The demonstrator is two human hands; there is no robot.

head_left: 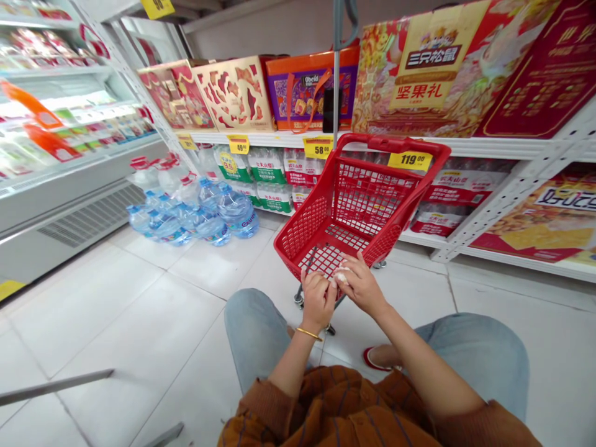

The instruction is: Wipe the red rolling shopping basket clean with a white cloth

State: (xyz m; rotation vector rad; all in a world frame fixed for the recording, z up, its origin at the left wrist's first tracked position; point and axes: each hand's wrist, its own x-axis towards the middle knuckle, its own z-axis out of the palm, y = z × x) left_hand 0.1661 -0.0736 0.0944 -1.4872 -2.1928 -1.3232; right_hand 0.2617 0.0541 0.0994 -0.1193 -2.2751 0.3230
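My left hand (319, 298) is closed, thumb up and fingers curled, with a gold bangle at the wrist. Its fingertips meet those of my right hand (362, 284) in front of the red shopping cart (302, 233). Between the fingers of my right hand is a small, soft-looking white thing (343, 275), partly covered; its kind does not show. A thin dark rod (311, 257) slants up just beyond my left thumb; I cannot tell whether it is held or part of the cart. What my left fingers grip is hidden.
Large water bottles (237, 208) stand on the floor at left, beside a refrigerated case (84, 205). Gift boxes (419, 68) and packed drinks (270, 171) fill the shelves ahead. A grey upright pole (336, 93) rises behind the cart. Metal bars (56, 386) reach in at lower left.
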